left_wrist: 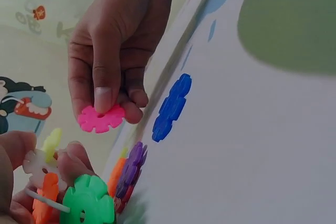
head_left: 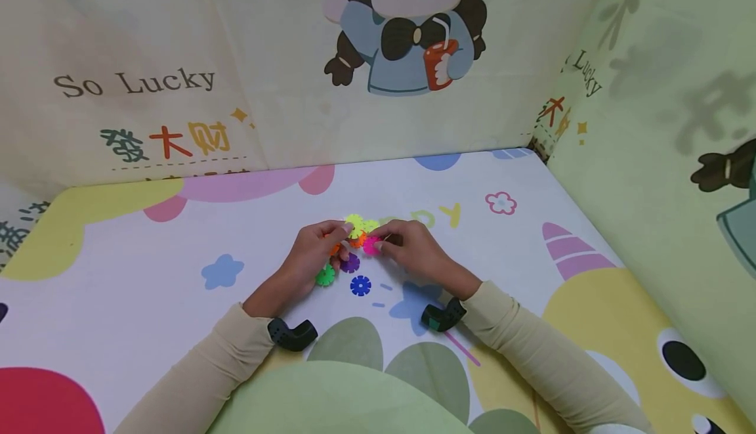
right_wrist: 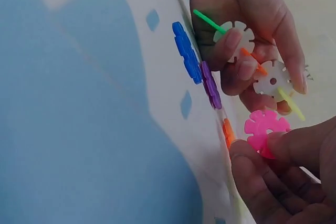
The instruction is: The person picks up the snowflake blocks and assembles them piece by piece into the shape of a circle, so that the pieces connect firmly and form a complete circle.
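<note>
My left hand (head_left: pixel 307 250) holds a short chain of slotted flower-shaped plastic discs. In the right wrist view the chain runs from a green disc (right_wrist: pixel 209 21) through a white disc (right_wrist: pixel 239 35), an orange disc (right_wrist: pixel 254 60) and another white disc (right_wrist: pixel 266 83) to a yellow disc (right_wrist: pixel 291 103). Between thumb and fingers, my right hand (head_left: pixel 416 250) pinches a pink disc (left_wrist: pixel 100 119). The pink disc is close to the chain's yellow end, apart from it in the left wrist view.
A blue disc (head_left: pixel 361 285) lies on the patterned tabletop, nearest the body. Beside the left fingers lies a purple disc (head_left: pixel 352 263), with an orange disc (right_wrist: pixel 228 132) beyond it. Printed cloth walls (head_left: pixel 283 106) stand behind and at the right.
</note>
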Motion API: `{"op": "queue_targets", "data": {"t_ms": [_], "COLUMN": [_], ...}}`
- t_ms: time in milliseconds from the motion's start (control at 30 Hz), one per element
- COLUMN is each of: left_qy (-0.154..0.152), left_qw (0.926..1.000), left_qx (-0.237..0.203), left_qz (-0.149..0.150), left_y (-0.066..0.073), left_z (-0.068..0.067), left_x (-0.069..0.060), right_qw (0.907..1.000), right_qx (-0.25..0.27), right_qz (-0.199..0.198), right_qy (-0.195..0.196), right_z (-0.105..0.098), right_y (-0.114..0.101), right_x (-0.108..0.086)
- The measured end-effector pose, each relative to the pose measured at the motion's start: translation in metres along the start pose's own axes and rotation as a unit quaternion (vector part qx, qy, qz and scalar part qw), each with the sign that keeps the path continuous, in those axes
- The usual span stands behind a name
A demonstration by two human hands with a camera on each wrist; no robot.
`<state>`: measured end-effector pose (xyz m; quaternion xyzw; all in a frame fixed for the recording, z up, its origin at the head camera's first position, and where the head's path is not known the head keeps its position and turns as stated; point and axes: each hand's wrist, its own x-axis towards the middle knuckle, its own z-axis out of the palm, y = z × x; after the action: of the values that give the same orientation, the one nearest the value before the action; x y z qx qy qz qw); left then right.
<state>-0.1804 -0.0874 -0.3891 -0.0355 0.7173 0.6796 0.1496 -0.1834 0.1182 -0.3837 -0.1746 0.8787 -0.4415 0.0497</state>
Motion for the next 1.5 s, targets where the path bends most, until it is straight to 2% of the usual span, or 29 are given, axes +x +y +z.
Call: {"op": "queue_targets", "data": {"t_ms": [200, 367, 633, 800, 967, 1200, 1500], "left_qy": [-0.005, -0.024, -0.025, -0.037, -0.044, -0.054, -0.062], "left_qw": [0.9994, 0.9990, 0.9982, 0.9982, 0.9972, 0.9960, 0.9962], "left_qx": [-0.035, -0.028, -0.024, -0.012, -0.015, -0.014, -0.020], "left_qz": [-0.007, -0.024, -0.049, -0.046, -0.059, -0.070, -0.058], "left_y": [0.0001, 0.0002, -0.0013, -0.0015, -0.0013, -0.0002, -0.0003], "left_z": [-0.0029, -0.0031, -0.0021, -0.0025, -0.0012, 0.0014, 0.0036], "left_x": [0.0014, 0.0002, -0.0005, -0.0021, -0.0029, -0.0044, -0.0056], "right_qw": [0.9995, 0.9991, 0.9985, 0.9961, 0.9927, 0.9924, 0.9939], "right_qx": [0.030, 0.039, 0.050, 0.085, 0.115, 0.118, 0.105], "right_qz": [-0.006, -0.017, -0.022, -0.022, -0.024, -0.026, -0.029], "right_qy": [0.007, -0.003, -0.010, 0.008, 0.026, 0.026, 0.020], "right_z": [-0.0015, -0.0035, -0.0042, -0.0053, -0.0059, -0.0056, -0.0048], "right_y": [0.0014, 0.0018, 0.0033, 0.0039, 0.0040, 0.0023, 0.0028], "right_x": [0.0005, 0.0001, 0.0008, 0.0014, 0.0016, 0.0010, 0.0004]}}
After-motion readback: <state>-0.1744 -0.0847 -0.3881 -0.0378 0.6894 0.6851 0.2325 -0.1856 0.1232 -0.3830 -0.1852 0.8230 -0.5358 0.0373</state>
